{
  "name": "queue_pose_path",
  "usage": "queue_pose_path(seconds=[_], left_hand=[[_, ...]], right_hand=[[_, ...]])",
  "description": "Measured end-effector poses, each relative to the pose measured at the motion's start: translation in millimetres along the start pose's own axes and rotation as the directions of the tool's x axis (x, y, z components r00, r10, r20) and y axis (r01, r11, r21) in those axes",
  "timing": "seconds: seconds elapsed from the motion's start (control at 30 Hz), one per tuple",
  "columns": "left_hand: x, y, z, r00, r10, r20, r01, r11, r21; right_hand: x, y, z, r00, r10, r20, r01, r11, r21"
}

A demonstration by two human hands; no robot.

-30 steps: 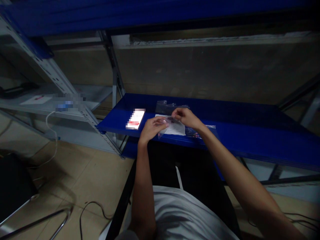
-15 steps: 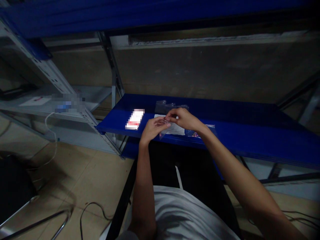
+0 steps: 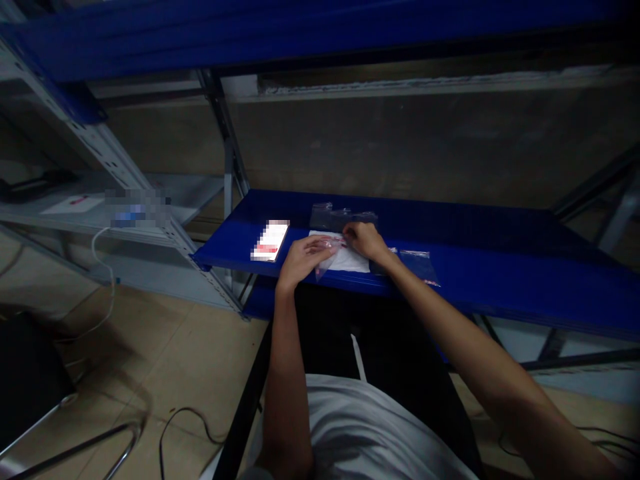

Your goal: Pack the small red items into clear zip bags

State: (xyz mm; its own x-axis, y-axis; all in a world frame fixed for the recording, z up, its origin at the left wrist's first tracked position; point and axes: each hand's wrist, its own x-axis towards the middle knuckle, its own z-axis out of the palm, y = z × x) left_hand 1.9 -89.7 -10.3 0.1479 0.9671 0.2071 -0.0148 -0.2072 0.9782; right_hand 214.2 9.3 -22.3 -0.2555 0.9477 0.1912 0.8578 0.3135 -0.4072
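My left hand [image 3: 304,259] is closed on a small clear plastic bag [image 3: 323,268], which hangs below the fingers with a bit of pink near its bottom. Just right of it, my right hand [image 3: 366,240] is low over a white sheet [image 3: 356,263], paper or cloth. Its fingers are curled together; whether anything small is between them is hidden. Small reddish bits show on the sheet between both hands. Behind the hands lie several flat clear bags [image 3: 321,215]. Another clear bag [image 3: 420,267], with small reddish pieces in its lower corner, lies to the right.
A bright, pixelated rectangular object [image 3: 271,240] lies left of my hands on the blue shelf [image 3: 500,267]. An upper blue shelf [image 3: 320,33] spans overhead. A grey metal post [image 3: 115,153] stands to the left, with a grey shelf and white cable [image 3: 111,267] beyond.
My right hand has moved away from the left hand's fingertips and down onto the white sheet. The left hand keeps the bag nearly in place. More of the right-hand bags shows now.
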Motion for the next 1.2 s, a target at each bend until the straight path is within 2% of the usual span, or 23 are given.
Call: queue_pose_path(seconds=[0.1, 0.27, 0.4, 0.5, 0.63, 0.7, 0.77, 0.87, 0.97, 1.07, 1.2], left_hand=[[-0.3, -0.6, 0.1, 1.000, 0.009, -0.008, -0.009, 1.000, -0.010], [-0.5, 1.1, 0.9, 1.000, 0.001, 0.007, -0.001, 1.000, -0.016], [-1.9, 1.9, 1.1, 1.000, -0.010, 0.003, 0.010, 1.000, -0.011], [-2.7, 0.7, 1.3, 1.000, -0.003, 0.002, 0.003, 1.000, -0.007], [-2.8, -1.0, 2.3, 1.000, -0.006, 0.012, 0.006, 1.000, -0.030], [-2.4, -1.2, 3.1, 1.000, -0.004, 0.016, 0.005, 0.999, -0.041], [-1.7, -1.2, 3.9, 1.000, -0.003, 0.031, 0.005, 0.999, -0.051], [-0.5, -0.7, 5.0, 0.999, -0.009, 0.049, 0.012, 0.998, -0.060], [0.0, 0.3, 6.3, 0.999, -0.013, 0.043, 0.015, 0.998, -0.058], [-0.3, 1.0, 7.8, 0.999, -0.003, 0.047, 0.005, 0.998, -0.055], [-0.2, 0.7, 9.7, 0.998, -0.005, 0.063, 0.009, 0.999, -0.050]], right_hand=[[-0.4, 2.8, 8.9, 1.000, 0.002, 0.013, -0.002, 1.000, -0.010], [2.3, 3.1, 11.4, 1.000, -0.013, 0.022, 0.013, 1.000, 0.014], [2.5, 3.0, 3.1, 1.000, -0.005, 0.004, 0.005, 1.000, 0.022], [-5.9, -0.3, -11.6, 0.999, -0.013, -0.040, 0.019, 0.989, 0.149], [-29.9, -18.9, -35.2, 0.987, -0.138, -0.087, 0.162, 0.886, 0.434], [-41.4, -32.7, -44.8, 0.968, -0.240, -0.067, 0.241, 0.835, 0.495], [-48.4, -45.0, -51.4, 0.953, -0.301, -0.029, 0.274, 0.819, 0.504], [-49.7, -54.2, -56.7, 0.946, -0.323, 0.022, 0.279, 0.848, 0.450], [-49.1, -52.9, -59.8, 0.956, -0.294, 0.023, 0.257, 0.870, 0.421], [-56.9, -49.2, -62.8, 0.969, -0.248, -0.004, 0.222, 0.860, 0.460], [-77.1, -50.5, -62.7, 0.968, -0.243, 0.056, 0.177, 0.827, 0.533]])
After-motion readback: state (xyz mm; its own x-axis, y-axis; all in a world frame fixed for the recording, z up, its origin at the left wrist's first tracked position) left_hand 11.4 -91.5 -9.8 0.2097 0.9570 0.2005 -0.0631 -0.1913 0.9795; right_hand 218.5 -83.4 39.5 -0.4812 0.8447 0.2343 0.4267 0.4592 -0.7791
